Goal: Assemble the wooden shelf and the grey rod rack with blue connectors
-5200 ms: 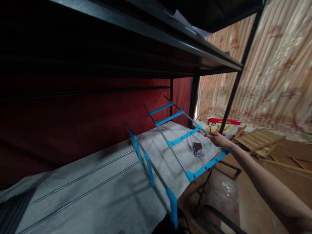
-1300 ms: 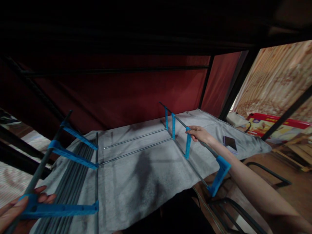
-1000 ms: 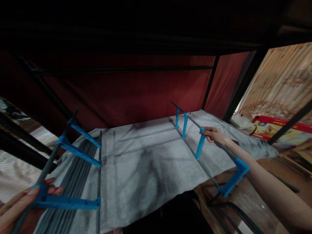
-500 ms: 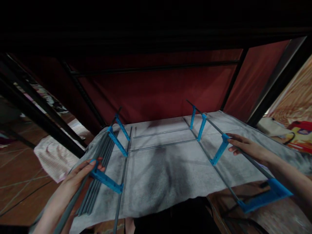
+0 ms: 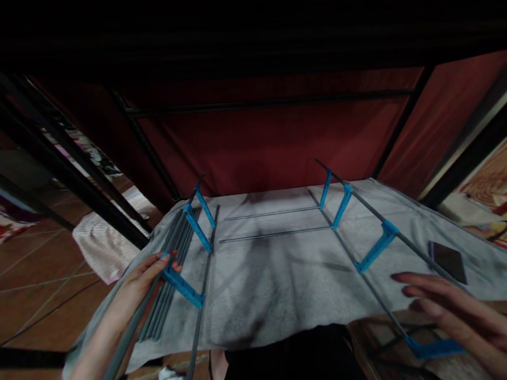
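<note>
My left hand (image 5: 148,274) is closed around a blue plastic bracket (image 5: 184,289) where a grey rod passes through its top. Two more blue brackets (image 5: 198,229) join that upper rod to a lower rod (image 5: 206,274) farther back. On the right stands a matching frame: a grey upper rod (image 5: 368,206) and a lower rod (image 5: 340,243) linked by blue brackets (image 5: 378,248). My right hand (image 5: 447,306) is open near the front of this frame, fingers apart, and partly covers its nearest bracket (image 5: 435,348).
Two thin rods (image 5: 277,234) lie crosswise between the frames on a grey cloth (image 5: 269,285). A bundle of grey rods (image 5: 172,287) lies at the left. A dark phone (image 5: 448,261) rests at the right. Black metal posts (image 5: 142,153) and a red panel (image 5: 253,148) stand behind.
My right hand has let go of the bracket on the right frame and moved toward me and right. My left hand keeps its hold. The view has shifted, and the phone now shows.
</note>
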`<state>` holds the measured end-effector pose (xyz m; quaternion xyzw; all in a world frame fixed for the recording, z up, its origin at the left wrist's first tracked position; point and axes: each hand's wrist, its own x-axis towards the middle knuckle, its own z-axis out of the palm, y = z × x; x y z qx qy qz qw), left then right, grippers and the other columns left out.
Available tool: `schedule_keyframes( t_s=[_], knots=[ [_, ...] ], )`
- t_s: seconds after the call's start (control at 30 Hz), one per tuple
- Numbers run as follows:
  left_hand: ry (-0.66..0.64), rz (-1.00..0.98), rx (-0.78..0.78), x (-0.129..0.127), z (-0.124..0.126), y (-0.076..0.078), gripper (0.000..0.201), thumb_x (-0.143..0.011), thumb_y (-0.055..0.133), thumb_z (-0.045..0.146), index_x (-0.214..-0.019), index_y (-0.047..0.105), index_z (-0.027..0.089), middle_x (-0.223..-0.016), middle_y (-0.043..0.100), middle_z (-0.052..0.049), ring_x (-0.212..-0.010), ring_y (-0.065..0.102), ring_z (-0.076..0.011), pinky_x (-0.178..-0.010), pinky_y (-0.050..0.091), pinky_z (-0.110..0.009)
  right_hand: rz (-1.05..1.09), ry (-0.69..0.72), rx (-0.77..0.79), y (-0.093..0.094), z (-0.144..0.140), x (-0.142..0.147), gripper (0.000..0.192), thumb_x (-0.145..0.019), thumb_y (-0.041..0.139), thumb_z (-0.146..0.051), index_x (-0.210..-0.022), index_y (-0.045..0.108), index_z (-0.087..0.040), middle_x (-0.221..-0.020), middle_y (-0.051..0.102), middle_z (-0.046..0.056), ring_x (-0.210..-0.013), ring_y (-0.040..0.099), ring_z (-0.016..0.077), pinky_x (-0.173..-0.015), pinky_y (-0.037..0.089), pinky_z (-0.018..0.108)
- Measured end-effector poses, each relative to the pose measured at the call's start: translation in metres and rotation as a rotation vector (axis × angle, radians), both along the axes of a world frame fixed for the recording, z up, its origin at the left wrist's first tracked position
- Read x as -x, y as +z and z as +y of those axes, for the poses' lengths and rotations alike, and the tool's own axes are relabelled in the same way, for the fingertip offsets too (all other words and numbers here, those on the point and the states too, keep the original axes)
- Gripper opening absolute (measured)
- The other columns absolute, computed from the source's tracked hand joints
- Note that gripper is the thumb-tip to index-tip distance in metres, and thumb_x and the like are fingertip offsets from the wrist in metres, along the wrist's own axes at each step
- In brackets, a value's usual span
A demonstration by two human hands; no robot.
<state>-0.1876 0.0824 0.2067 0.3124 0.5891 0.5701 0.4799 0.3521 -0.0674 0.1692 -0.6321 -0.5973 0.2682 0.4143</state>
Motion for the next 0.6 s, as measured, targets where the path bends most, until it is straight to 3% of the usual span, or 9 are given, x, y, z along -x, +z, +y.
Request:
schedule_keyframes(
  t_s=[0.1, 0.17, 0.27, 0.33, 0.43, 0.6],
  knots=[
    [-0.024, 0.0, -0.003, 0.004, 0.006, -0.003, 0.034, -0.07, 0.08, 0.021, -0.101, 0.068, 0.015, -0.093, 0.075, -0.001, -0.074, 0.069, -0.0132, -0.073, 0.059, -0.021, 0.012, 0.097, -0.042, -0.023, 0.039, 0.076, 0.034, -0.09, 0.058, -0.048, -0.118, 0.07, -0.033, -0.125, 0.067, 0.01, -0.114, 0.063, 0.0278, -0.091, 0.056, 0.039],
    [-0.029, -0.003, -0.015, 0.007, 0.01, -0.007, 0.038, -0.067, 0.081, 0.023, -0.102, 0.068, 0.015, -0.094, 0.075, -0.002, -0.075, 0.069, -0.0137, -0.072, 0.059, -0.021, 0.044, 0.212, -0.077, -0.045, 0.083, 0.114, 0.032, -0.094, 0.054, -0.043, -0.118, 0.07, -0.028, -0.117, 0.069, 0.009, -0.108, 0.065, 0.0228, -0.089, 0.056, 0.034],
    [-0.024, 0.009, -0.026, 0.011, 0.015, -0.017, 0.043, -0.066, 0.083, 0.032, -0.102, 0.07, 0.014, -0.082, 0.073, -0.002, -0.075, 0.069, -0.0166, -0.069, 0.058, -0.023, 0.055, 0.225, -0.141, -0.084, 0.155, 0.155, 0.03, -0.096, 0.046, -0.03, -0.111, 0.07, -0.022, -0.108, 0.07, 0.008, -0.099, 0.067, 0.019, -0.084, 0.055, 0.032],
    [-0.038, 0.029, -0.029, 0.014, 0.017, -0.023, 0.044, -0.066, 0.082, 0.038, -0.101, 0.071, 0.015, -0.077, 0.072, -0.002, -0.077, 0.07, -0.0186, -0.071, 0.058, -0.025, -0.008, 0.271, -0.152, -0.11, 0.196, 0.181, 0.031, -0.093, 0.045, -0.019, -0.112, 0.069, -0.021, -0.109, 0.069, 0.008, -0.096, 0.067, 0.018, -0.087, 0.054, 0.033],
    [-0.087, 0.063, -0.016, 0.016, 0.02, -0.027, 0.047, -0.064, 0.084, 0.041, -0.102, 0.071, 0.016, -0.079, 0.073, -0.003, -0.078, 0.07, -0.0208, -0.072, 0.058, -0.027, -0.19, 0.336, -0.18, -0.139, 0.243, 0.223, 0.038, -0.09, 0.045, -0.009, -0.117, 0.068, -0.021, -0.118, 0.066, 0.009, -0.112, 0.061, 0.0201, -0.101, 0.047, 0.037],
    [-0.102, 0.075, -0.007, 0.016, 0.023, -0.024, 0.051, -0.062, 0.085, 0.043, -0.103, 0.073, 0.014, -0.08, 0.073, -0.005, -0.08, 0.07, -0.0209, -0.077, 0.057, -0.028, -0.512, 0.375, -0.052, -0.164, 0.292, 0.277, 0.045, -0.09, 0.046, -0.009, -0.133, 0.057, -0.018, -0.137, 0.057, 0.013, -0.126, 0.051, 0.0238, -0.107, 0.039, 0.038]
  ],
)
